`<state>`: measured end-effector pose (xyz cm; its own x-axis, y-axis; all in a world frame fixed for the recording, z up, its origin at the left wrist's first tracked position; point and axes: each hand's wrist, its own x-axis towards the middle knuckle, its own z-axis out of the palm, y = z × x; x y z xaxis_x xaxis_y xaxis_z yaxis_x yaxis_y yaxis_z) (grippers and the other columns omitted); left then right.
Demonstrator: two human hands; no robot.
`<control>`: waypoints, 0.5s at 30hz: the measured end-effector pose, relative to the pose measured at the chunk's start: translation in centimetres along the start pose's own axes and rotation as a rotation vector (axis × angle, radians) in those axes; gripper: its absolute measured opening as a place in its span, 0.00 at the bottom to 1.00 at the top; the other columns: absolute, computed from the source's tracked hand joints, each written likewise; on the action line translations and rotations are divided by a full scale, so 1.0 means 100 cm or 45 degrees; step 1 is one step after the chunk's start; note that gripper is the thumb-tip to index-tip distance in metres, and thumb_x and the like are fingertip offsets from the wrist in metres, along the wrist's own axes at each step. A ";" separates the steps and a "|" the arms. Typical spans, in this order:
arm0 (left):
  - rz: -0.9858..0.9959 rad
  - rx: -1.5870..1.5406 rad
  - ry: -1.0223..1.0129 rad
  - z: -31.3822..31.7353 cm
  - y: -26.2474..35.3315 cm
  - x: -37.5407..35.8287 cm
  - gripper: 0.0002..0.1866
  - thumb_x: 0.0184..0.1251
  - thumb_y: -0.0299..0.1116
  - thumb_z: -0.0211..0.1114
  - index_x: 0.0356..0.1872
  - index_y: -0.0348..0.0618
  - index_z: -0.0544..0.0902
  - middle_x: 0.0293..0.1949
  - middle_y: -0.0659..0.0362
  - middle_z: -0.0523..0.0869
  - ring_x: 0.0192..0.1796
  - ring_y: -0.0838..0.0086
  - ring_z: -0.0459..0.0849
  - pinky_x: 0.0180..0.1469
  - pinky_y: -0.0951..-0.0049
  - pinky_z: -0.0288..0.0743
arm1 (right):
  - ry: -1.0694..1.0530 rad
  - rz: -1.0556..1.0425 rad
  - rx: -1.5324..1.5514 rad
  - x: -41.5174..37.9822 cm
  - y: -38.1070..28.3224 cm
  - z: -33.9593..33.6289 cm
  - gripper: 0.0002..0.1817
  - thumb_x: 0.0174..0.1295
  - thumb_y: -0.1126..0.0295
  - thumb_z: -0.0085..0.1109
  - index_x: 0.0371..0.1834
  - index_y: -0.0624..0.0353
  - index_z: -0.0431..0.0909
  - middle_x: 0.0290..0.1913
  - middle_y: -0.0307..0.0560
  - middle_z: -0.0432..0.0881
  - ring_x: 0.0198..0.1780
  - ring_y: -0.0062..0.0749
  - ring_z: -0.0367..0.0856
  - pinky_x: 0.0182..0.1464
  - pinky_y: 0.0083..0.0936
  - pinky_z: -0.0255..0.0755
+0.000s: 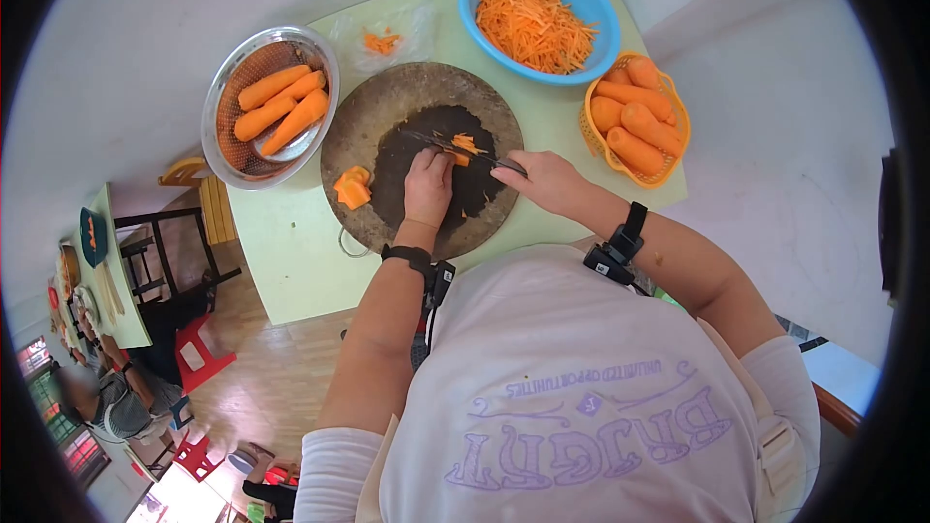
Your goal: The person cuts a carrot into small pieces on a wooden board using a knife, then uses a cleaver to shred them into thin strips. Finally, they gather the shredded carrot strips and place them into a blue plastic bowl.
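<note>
Well, our left hand [427, 190] seems to have its fingers clamped on the carrot piece [461, 160] on the board [354, 126]; our right fingers grip the knife [511, 166]. Stiff, light, probably slick, the piece suits holding behind the blade.

A person seen from above wears a pale, off-white garment front [581, 358] with short white sleeves [339, 470]. Light purple print [591, 426] runs across it, upside down in this view: large decorative letters, hard to read, curling flourishes, a small diamond emblem and the smaller words "UNLIMITED OPPORTUNITIES". Beige straps [731, 358] run along both sides, the one on the right with a pale buckle [775, 434]. The left hand [427, 189] and right hand [554, 184] are bare. Above each is a black band, the left band [407, 255] and right band [635, 219], carrying a boxy black device with a small white label.
</note>
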<state>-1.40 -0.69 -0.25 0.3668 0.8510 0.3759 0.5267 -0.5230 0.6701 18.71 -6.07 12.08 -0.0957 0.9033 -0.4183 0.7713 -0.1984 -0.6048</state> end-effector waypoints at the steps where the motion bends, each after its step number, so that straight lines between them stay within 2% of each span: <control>1: -0.003 -0.005 -0.003 0.000 0.000 0.000 0.05 0.60 0.22 0.66 0.37 0.40 0.83 0.40 0.53 0.83 0.45 0.56 0.83 0.47 0.63 0.79 | -0.017 0.009 -0.012 0.000 0.000 0.000 0.27 0.71 0.46 0.51 0.39 0.63 0.79 0.30 0.61 0.81 0.36 0.57 0.80 0.41 0.44 0.73; 5: -0.018 -0.037 -0.004 -0.001 0.002 0.001 0.05 0.60 0.22 0.66 0.37 0.40 0.83 0.41 0.52 0.84 0.45 0.56 0.84 0.47 0.63 0.79 | 0.005 -0.004 0.001 0.001 0.003 0.002 0.27 0.71 0.45 0.50 0.39 0.63 0.78 0.30 0.62 0.81 0.36 0.57 0.80 0.41 0.44 0.73; 7: -0.026 -0.040 -0.012 -0.001 0.002 0.001 0.05 0.60 0.22 0.66 0.38 0.40 0.83 0.42 0.52 0.84 0.45 0.56 0.84 0.48 0.63 0.79 | -0.026 0.008 -0.031 0.001 0.003 0.001 0.29 0.71 0.42 0.49 0.42 0.62 0.80 0.33 0.61 0.84 0.39 0.58 0.82 0.43 0.45 0.75; 15: -0.028 -0.051 0.006 -0.001 0.001 0.000 0.06 0.59 0.22 0.66 0.37 0.40 0.83 0.40 0.52 0.84 0.45 0.56 0.84 0.47 0.64 0.79 | 0.018 -0.020 -0.116 0.001 0.000 0.002 0.28 0.71 0.43 0.49 0.44 0.61 0.80 0.32 0.60 0.84 0.38 0.57 0.83 0.41 0.45 0.76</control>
<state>-1.40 -0.73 -0.17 0.3518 0.8627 0.3634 0.5035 -0.5017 0.7035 18.59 -6.04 11.84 -0.0998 0.9112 -0.3996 0.8240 -0.1494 -0.5465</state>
